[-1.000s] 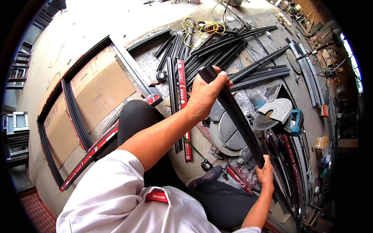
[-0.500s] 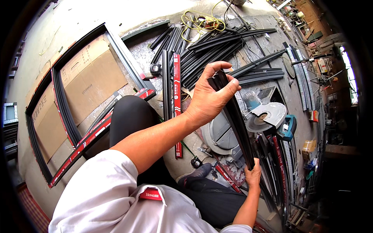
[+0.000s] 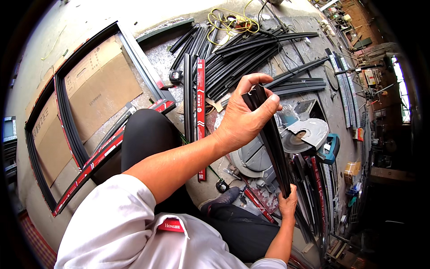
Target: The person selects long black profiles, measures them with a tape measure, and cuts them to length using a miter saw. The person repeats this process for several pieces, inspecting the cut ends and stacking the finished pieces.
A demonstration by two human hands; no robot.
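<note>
A long black metal profile (image 3: 271, 139) slants across in front of me, its hollow cut end up near the middle of the view. My left hand (image 3: 248, 110) is closed round that upper end, thumb on one side and fingers on the other. Lower down and to the right, my right hand (image 3: 288, 204) grips the same profile. Behind it, partly hidden, stands a miter saw with a round grey base (image 3: 251, 157), a toothed blade (image 3: 295, 142) under a pale guard and a teal part (image 3: 330, 149).
At the left lies a black window frame (image 3: 60, 96) over cardboard (image 3: 105, 96). Black profiles (image 3: 242, 62) are heaped ahead, near a yellow cable (image 3: 219, 27). A red-faced strip (image 3: 201, 98) and tape measures (image 3: 175, 77) lie nearby. More profiles (image 3: 309, 193) stand at the right.
Both hands keep their grip on the profile, which has shifted very slightly. The surroundings have slid a little to the left as my view turned.
</note>
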